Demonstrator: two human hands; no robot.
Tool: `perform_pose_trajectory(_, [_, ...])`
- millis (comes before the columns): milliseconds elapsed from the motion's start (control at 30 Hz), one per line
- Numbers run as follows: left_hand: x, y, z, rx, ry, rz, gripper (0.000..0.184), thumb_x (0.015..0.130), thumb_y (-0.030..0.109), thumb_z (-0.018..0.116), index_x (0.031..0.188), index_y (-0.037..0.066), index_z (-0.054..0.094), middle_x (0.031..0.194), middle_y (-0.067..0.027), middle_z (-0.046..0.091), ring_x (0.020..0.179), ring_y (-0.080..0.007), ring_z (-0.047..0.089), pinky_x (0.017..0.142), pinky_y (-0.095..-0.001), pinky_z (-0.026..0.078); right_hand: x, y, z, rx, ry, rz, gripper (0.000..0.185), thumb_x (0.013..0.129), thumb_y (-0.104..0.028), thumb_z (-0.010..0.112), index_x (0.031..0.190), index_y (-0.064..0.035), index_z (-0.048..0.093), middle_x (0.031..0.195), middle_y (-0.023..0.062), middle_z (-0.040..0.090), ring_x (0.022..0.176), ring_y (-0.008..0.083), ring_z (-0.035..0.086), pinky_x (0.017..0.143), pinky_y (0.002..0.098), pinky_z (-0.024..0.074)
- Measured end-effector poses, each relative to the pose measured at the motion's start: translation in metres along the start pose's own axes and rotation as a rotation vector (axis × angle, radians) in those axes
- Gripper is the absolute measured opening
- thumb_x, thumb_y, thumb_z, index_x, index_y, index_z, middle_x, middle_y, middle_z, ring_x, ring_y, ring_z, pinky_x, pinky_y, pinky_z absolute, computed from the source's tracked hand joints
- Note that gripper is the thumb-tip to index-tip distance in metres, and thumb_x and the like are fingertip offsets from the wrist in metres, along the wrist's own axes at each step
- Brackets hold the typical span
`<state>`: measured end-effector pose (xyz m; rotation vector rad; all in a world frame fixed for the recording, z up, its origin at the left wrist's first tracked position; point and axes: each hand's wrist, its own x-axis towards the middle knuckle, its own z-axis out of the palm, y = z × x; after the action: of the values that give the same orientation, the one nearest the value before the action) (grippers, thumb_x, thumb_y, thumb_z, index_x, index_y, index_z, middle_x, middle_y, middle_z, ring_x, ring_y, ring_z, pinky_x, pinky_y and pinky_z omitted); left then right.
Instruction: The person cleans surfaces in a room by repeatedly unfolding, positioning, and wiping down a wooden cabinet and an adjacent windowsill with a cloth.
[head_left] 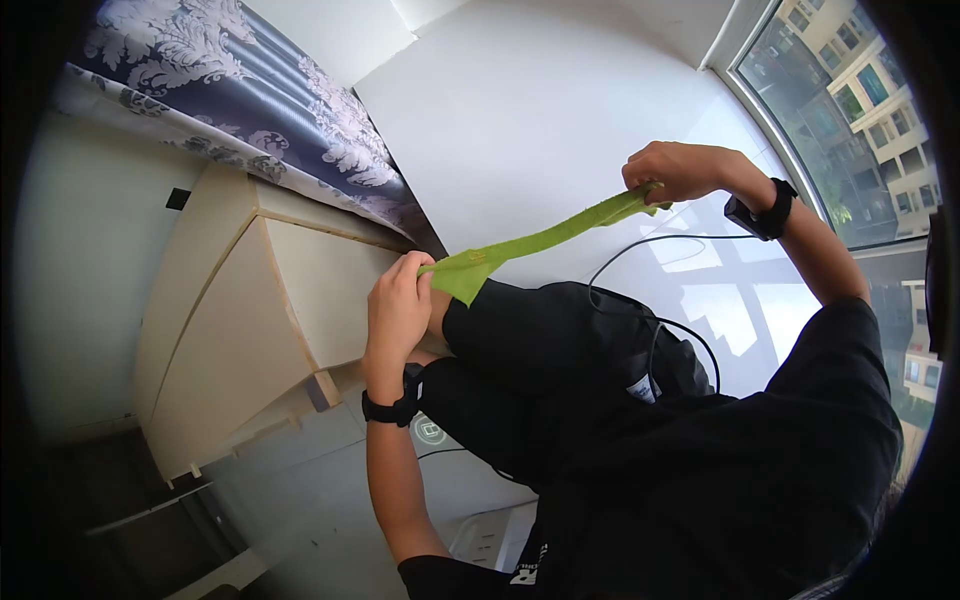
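A bright green cloth (540, 241) hangs taut in a long, narrow, slightly slanting band between my two hands. It widens into a drooping corner near the left end, where a small yellowish mark shows. My left hand (398, 308) pinches the lower left end, fingers closed on it. Higher up on the right, my right hand (672, 171) is closed around the other end, and a bit of bunched cloth sticks out below the fingers. A black band sits on each wrist. The cloth is held above my black-clothed legs (560, 325).
A pale wooden cabinet or board unit (320, 270) stands at left, below a patterned grey-purple curtain (270, 90). A black cable (597, 275) loops across my legs. At right is a window (850, 100) with buildings outside, beside a glossy white surface (540, 110).
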<state>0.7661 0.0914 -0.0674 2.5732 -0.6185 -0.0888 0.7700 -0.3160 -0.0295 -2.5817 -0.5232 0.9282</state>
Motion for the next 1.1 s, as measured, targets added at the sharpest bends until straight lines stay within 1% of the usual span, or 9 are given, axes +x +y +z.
perform_pose_trajectory(133, [0.019, -0.019, 0.013, 0.052, 0.005, -0.095, 0.01, 0.091, 0.009, 0.057, 0.1, 0.007, 0.059, 0.091, -0.0181, 0.066, 0.078, -0.0413, 0.061, 0.067, -0.0475, 0.047, 0.038, 0.037, 0.009, -0.004, 0.164, -0.176, 0.017, 0.079, -0.002, 0.071, 0.093, 0.0002, 0.061, 0.09, 0.0108, 0.065, 0.089, 0.0287, 0.064, 0.077, 0.0397, 0.052])
perform_pose_trajectory(233, [0.051, -0.046, 0.027, 0.179, 0.024, -0.186, 0.01, 0.091, 0.011, 0.055, 0.099, 0.007, 0.06, 0.091, -0.0167, 0.067, 0.082, -0.0401, 0.061, 0.069, -0.0483, 0.047, 0.09, 0.061, 0.01, -0.074, 0.266, -0.182, 0.018, 0.08, -0.006, 0.068, 0.097, -0.0021, 0.061, 0.092, 0.012, 0.065, 0.09, 0.0307, 0.063, 0.074, 0.0416, 0.0516])
perform_pose_trajectory(333, [0.082, -0.102, 0.056, 0.425, 0.214, -0.07, 0.011, 0.09, 0.012, 0.055, 0.098, 0.008, 0.061, 0.093, -0.0129, 0.066, 0.089, -0.0373, 0.06, 0.075, -0.048, 0.047, 0.147, 0.082, 0.016, -0.285, 0.464, -0.061, 0.015, 0.083, -0.009, 0.063, 0.095, -0.0025, 0.057, 0.09, 0.0115, 0.062, 0.089, 0.0315, 0.063, 0.071, 0.043, 0.0517])
perform_pose_trajectory(467, [0.101, -0.104, 0.071, 0.503, 0.135, -0.066, 0.011, 0.088, 0.013, 0.057, 0.098, 0.008, 0.061, 0.103, -0.0077, 0.062, 0.101, -0.0307, 0.056, 0.084, -0.045, 0.044, 0.202, 0.097, 0.036, -0.412, 0.637, -0.222, 0.011, 0.086, -0.012, 0.059, 0.091, -0.0037, 0.055, 0.091, 0.0102, 0.06, 0.089, 0.029, 0.062, 0.07, 0.0429, 0.0517])
perform_pose_trajectory(533, [0.107, -0.099, 0.078, 0.418, 0.086, 0.057, 0.014, 0.087, 0.012, 0.061, 0.099, 0.006, 0.062, 0.106, -0.0094, 0.06, 0.104, -0.0299, 0.055, 0.09, -0.0433, 0.044, 0.212, 0.088, 0.052, -0.322, 0.531, -0.303, 0.027, 0.088, -0.018, 0.062, 0.111, -0.0041, 0.059, 0.114, 0.0109, 0.059, 0.109, 0.0273, 0.057, 0.087, 0.0399, 0.0504])
perform_pose_trajectory(700, [0.11, -0.12, 0.117, 0.35, -0.292, 0.186, 0.041, 0.085, 0.017, 0.065, 0.125, 0.009, 0.061, 0.136, -0.0153, 0.049, 0.129, -0.0324, 0.045, 0.107, -0.0439, 0.037, 0.235, 0.091, 0.116, -0.513, 0.341, -0.602, 0.05, 0.098, -0.04, 0.051, 0.143, -0.0207, 0.043, 0.156, 0.0067, 0.029, 0.147, 0.0287, 0.02, 0.119, 0.0481, 0.0227])
perform_pose_trajectory(800, [0.114, -0.125, 0.134, 0.364, -0.473, 0.156, 0.06, 0.084, 0.022, 0.067, 0.141, 0.015, 0.049, 0.153, -0.0162, 0.032, 0.141, -0.0323, 0.031, 0.115, -0.0428, 0.03, 0.243, 0.097, 0.135, -0.444, 0.394, -0.634, 0.051, 0.099, -0.043, 0.045, 0.146, -0.0234, 0.041, 0.159, 0.0045, 0.023, 0.149, 0.0287, 0.014, 0.121, 0.0496, 0.0154])
perform_pose_trajectory(833, [0.119, -0.128, 0.141, 0.363, -0.594, 0.118, 0.072, 0.085, 0.028, 0.069, 0.149, 0.019, 0.038, 0.159, -0.016, 0.017, 0.146, -0.033, 0.021, 0.117, -0.0431, 0.026, 0.246, 0.098, 0.136, -0.417, 0.395, -0.634, 0.051, 0.099, -0.043, 0.045, 0.146, -0.0234, 0.041, 0.16, 0.0041, 0.023, 0.149, 0.0284, 0.013, 0.121, 0.0495, 0.0145])
perform_pose_trajectory(1100, [0.134, -0.15, 0.17, 0.339, -0.45, 0.188, 0.073, 0.095, 0.04, 0.055, 0.151, 0.004, 0.026, 0.16, -0.0225, 0.004, 0.147, -0.0408, 0.011, 0.117, -0.048, 0.024, 0.266, 0.101, 0.122, -0.314, 0.388, -0.593, 0.05, 0.1, -0.042, 0.04, 0.147, -0.0239, 0.04, 0.16, 0.0003, 0.024, 0.149, 0.0249, 0.014, 0.123, 0.0472, 0.0117])
